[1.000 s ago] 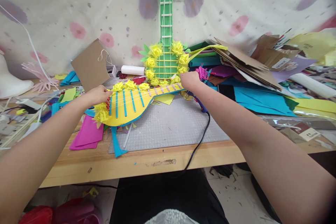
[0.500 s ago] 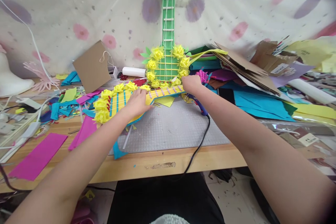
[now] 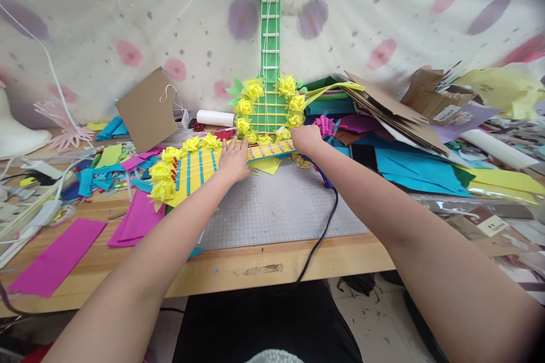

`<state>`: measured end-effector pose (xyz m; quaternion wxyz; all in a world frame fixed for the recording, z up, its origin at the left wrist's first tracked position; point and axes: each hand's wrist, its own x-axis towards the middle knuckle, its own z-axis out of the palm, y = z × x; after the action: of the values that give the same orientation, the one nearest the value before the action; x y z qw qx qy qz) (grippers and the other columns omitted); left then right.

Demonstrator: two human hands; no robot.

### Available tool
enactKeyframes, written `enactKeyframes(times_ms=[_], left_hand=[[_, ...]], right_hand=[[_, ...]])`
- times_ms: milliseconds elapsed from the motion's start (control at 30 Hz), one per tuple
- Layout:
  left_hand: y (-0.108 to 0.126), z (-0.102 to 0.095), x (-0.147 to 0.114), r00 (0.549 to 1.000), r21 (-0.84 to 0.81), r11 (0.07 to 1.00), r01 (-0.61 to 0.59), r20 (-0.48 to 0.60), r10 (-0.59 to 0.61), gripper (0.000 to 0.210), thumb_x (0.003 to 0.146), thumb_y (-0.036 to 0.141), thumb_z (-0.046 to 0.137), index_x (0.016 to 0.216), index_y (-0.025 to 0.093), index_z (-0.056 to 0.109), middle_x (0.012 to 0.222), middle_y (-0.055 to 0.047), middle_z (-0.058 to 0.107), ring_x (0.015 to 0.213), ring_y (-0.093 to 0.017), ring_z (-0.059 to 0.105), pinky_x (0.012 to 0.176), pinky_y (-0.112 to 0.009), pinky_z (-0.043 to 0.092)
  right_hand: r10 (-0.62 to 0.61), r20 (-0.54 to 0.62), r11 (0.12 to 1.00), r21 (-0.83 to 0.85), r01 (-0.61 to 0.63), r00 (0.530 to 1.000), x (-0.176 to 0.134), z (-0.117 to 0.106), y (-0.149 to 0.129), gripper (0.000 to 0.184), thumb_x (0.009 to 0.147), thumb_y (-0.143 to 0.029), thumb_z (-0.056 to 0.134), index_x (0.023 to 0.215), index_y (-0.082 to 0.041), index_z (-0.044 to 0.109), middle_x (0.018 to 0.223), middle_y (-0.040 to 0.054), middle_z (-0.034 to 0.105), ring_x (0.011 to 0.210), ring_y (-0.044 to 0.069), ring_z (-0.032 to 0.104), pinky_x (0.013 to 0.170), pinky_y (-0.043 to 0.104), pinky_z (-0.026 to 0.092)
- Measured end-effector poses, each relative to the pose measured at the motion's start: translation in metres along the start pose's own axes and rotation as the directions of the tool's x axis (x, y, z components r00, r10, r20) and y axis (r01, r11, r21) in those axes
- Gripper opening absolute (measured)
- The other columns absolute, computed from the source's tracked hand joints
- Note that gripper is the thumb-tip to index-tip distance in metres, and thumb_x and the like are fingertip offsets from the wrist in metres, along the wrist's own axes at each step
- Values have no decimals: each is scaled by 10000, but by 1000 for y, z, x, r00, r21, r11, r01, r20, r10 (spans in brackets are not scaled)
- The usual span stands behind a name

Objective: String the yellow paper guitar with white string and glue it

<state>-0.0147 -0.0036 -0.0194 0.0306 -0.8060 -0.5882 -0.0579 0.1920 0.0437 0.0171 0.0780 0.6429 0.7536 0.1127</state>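
Note:
A yellow craft guitar (image 3: 196, 177) lies across the cutting mat, with blue bars, white strings and yellow paper roses along its far left edge. My left hand (image 3: 234, 161) rests on its body close to the neck, fingers spread. My right hand (image 3: 306, 139) is wrapped round the neck further right; its fingertips are hidden. A pink paper flower (image 3: 324, 125) sits just beyond that hand. Behind stands a green craft guitar (image 3: 269, 62), upright against the curtain and ringed with yellow roses. Under my right wrist a blue tool handle (image 3: 327, 179) with a black cord shows in part.
The grey cutting mat (image 3: 272, 210) lies on the wooden table (image 3: 230, 272). Magenta sheets (image 3: 59, 255) and blue scraps are at left, beside a leaning cardboard piece (image 3: 148, 110). Stacked cardboard (image 3: 389, 108), blue sheets (image 3: 419, 173) and a dark phone-like slab (image 3: 363, 157) occupy the right.
My left hand has slid slightly right along the guitar, its fingers now more spread. The guitar's near side has dropped, so less of its blue edge shows. My right hand keeps its grip.

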Motion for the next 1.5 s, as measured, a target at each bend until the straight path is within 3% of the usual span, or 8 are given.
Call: enactKeyframes(times_ms=[200,300,500,900,1033,1133,1300,1500], left_hand=[[9,2,19,998,64,997,50,45,-53,795,661,322,620,1346,51,324,1315,-209,482,1335,-313,271,1128,-489,15],[8,7,22,999,74,996,48,-17,-47,675,646,247,618,1265,69,417,1204,-193,554,1250,-305,381,1129,-478,22],[5,12,16,991,76,997,-35,-128,45,687,670,187,596,1313,97,372,1214,-164,549,1236,-276,390,1131,-475,10],[11,3,5,980,123,992,33,-198,-8,542,680,305,645,1162,108,495,1072,-143,611,1130,-297,448,1110,-461,84],[15,1,0,983,126,989,79,-176,-56,514,711,323,624,1155,98,500,1080,-166,609,1106,-311,457,1021,-433,243],[18,0,1,976,143,971,190,-135,-171,614,718,382,622,1227,80,459,1115,-195,595,1074,-328,483,941,-419,302],[23,0,6,954,205,932,300,-43,-297,789,754,442,583,1376,44,305,1154,-231,580,1107,-345,485,964,-429,266],[32,-4,0,943,249,913,324,-10,-332,719,774,382,565,1374,72,318,1276,-239,489,1185,-378,437,1021,-476,205]], right_hand=[[-1,18,1000,-12,1,1000,0,3,-1,335,821,-96,416,1084,-109,623,1052,177,662,935,235,636,722,304,450],[-10,5,1000,-10,10,1000,-1,4,0,336,818,-86,413,1076,-109,627,1047,178,663,939,232,634,722,299,443],[-2,-8,1000,4,2,1000,3,6,0,320,811,-79,430,1049,-116,642,1032,173,667,942,242,631,735,308,439],[-7,-21,1000,2,7,1000,4,9,0,310,816,-86,437,1043,-113,646,1040,173,664,930,236,632,748,312,443],[-5,-16,1000,9,5,1000,3,7,-1,293,815,-91,448,1026,-117,650,1036,169,665,926,241,630,754,318,444],[-9,-17,1000,13,10,1000,4,9,-1,290,814,-93,450,1024,-118,648,1019,166,669,925,244,633,746,319,447],[-17,-31,1000,2,17,999,6,11,-1,300,808,-95,445,1029,-114,645,1018,173,669,927,251,633,729,325,449],[-5,-16,1000,2,5,1000,4,7,-1,326,816,-89,427,1071,-111,628,1050,187,656,956,255,627,746,334,442]])
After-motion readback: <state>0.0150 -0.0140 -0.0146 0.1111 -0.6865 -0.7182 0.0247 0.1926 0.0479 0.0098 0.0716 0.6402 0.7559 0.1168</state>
